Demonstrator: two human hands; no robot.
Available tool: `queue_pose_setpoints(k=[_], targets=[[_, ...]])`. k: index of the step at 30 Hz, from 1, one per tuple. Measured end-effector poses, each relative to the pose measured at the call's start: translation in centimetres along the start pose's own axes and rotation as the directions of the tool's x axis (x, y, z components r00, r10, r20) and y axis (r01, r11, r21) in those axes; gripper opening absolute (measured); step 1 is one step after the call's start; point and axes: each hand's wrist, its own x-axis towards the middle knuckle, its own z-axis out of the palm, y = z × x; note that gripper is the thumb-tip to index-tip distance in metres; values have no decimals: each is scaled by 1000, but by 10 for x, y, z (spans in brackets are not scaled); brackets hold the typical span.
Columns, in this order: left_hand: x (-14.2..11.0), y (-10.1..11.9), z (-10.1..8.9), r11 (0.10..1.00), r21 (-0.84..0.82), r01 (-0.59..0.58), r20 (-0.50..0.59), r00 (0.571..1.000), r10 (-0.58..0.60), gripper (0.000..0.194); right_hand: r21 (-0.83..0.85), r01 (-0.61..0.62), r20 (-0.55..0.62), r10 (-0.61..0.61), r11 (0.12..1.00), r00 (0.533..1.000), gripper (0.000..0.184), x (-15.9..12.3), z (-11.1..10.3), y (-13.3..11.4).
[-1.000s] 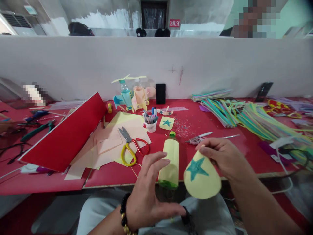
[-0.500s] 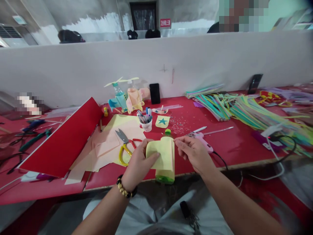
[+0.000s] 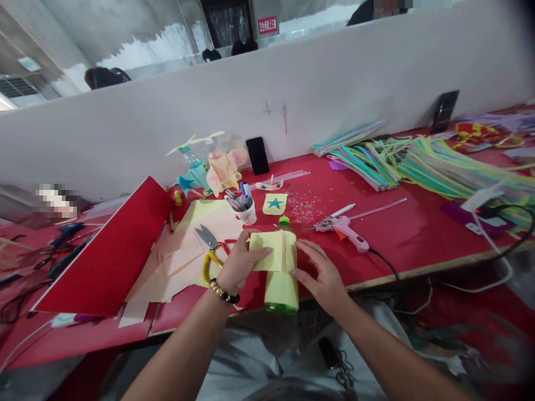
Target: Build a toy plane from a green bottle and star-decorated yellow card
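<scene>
Bottle (image 3: 282,291) is at lower centre of the frame, by the bench's (image 3: 401,239) near edge, card (image 3: 270,241) across its middle. Left hand (image 3: 239,263) pinches the card; right hand (image 3: 320,272) is spread at the opposite edge, contact unclear. Advisable: hold card square, press evenly. Card's underside is hidden; scissors (image 3: 213,244) partly covered.

Head camera: worn on the head, facing forward and down
Lap (image 3: 251,356): nearest, bottom edge
Desk (image 3: 418,239): middle distance
Partition (image 3: 188,106): beyond, top slanting up rightward
</scene>
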Motion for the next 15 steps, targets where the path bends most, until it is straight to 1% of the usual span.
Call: queue_pose_setpoints(k=[6,12,15], targets=[[-1,-4,4,999,-32,36,0,999,-36,49,-40,52,17,-51,998,999,55,2,1,2],[5,-4,8,995,-54,83,-16,996,-84,56,-79,101,35,-98,992,995,51,1,1,1],[6,-3,9,993,-45,106,-31,994,-108,55,-102,121,45,-117,987,992,51,1,2,2]])
